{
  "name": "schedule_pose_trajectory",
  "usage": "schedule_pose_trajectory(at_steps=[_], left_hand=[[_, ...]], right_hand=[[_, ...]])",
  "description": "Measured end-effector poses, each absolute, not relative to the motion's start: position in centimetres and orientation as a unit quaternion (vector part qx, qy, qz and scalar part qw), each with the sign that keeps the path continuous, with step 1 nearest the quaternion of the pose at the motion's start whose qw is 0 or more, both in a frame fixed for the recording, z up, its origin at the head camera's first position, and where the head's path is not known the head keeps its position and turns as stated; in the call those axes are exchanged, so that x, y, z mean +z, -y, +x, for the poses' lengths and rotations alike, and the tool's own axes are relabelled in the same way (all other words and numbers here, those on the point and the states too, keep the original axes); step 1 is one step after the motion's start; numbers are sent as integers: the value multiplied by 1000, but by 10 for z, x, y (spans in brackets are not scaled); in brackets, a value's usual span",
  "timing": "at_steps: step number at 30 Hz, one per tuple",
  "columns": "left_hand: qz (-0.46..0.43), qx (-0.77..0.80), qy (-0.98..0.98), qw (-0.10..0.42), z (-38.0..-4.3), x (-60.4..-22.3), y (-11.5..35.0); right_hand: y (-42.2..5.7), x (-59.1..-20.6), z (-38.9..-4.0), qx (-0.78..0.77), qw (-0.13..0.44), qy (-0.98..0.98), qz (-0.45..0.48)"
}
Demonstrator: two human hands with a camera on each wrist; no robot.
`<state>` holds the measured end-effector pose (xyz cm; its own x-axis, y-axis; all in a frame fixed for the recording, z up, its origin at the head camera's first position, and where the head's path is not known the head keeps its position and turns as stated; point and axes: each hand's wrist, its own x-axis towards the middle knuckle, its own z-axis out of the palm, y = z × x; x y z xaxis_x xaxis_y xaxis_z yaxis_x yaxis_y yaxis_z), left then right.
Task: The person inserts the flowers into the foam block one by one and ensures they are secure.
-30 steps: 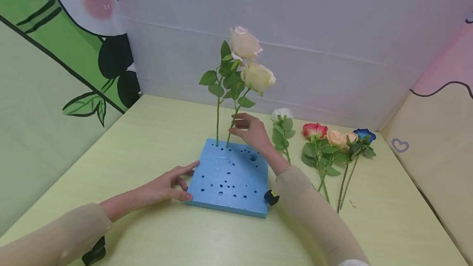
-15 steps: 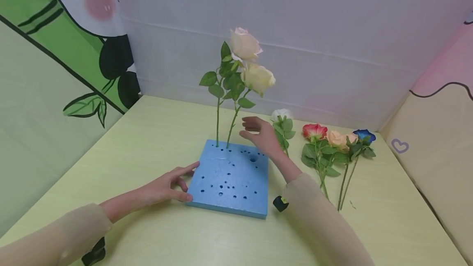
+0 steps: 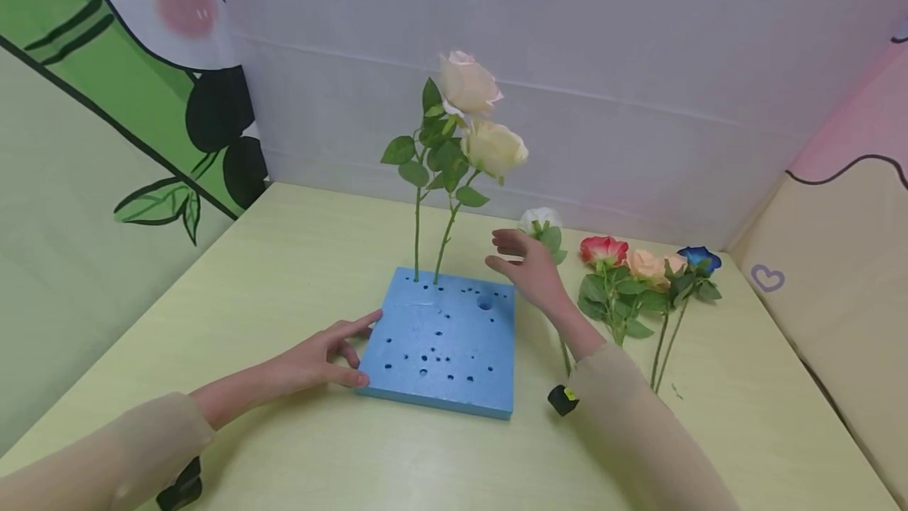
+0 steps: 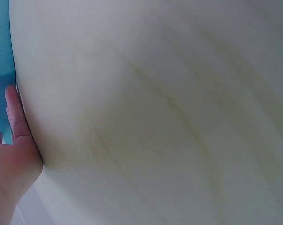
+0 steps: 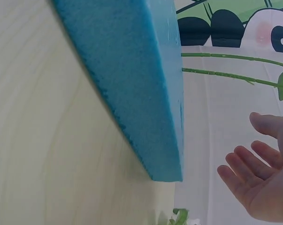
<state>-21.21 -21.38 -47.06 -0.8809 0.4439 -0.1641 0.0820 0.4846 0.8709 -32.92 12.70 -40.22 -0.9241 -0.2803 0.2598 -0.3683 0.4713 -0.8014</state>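
A blue foam block with many small holes lies on the table. Two artificial roses stand in holes along its back edge: a pale pink rose and, leaning right, a cream rose. My left hand rests against the block's left side, thumb at the front corner and index finger farther back. Past the block's back right corner, my right hand is in the air, fingers loosely bent with nothing between them. It overlaps a white rose lying behind it. In the right wrist view the right hand holds nothing.
To the right lie a red rose, a peach rose and a blue rose, their stems toward me. A pale wall sheet rises behind the table.
My right hand has let go of the cream rose's stem and moved right, toward the white rose. The left hand stays at the block.
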Motion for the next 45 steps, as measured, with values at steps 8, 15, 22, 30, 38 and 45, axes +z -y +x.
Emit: schedule_pose_trajectory(at_steps=[8,15,22,30,38,45], left_hand=[[159,483,-840,188,-212,-470,213],[153,483,-841,189,-212,-469,213],[153,481,-843,189,-212,-469,213],[155,486,-839,190,-212,-467,213],[154,484,-840,190,-213,-469,213],[154,486,-839,191,-210,-467,213]], right_hand=[[-143,-405,-326,463,58,867,175],[-153,-405,-322,450,63,876,161],[-163,-406,-316,442,62,881,158],[-176,-411,-312,433,49,888,146],[-187,-417,-308,420,48,896,139],[-193,-423,-303,406,40,903,136]])
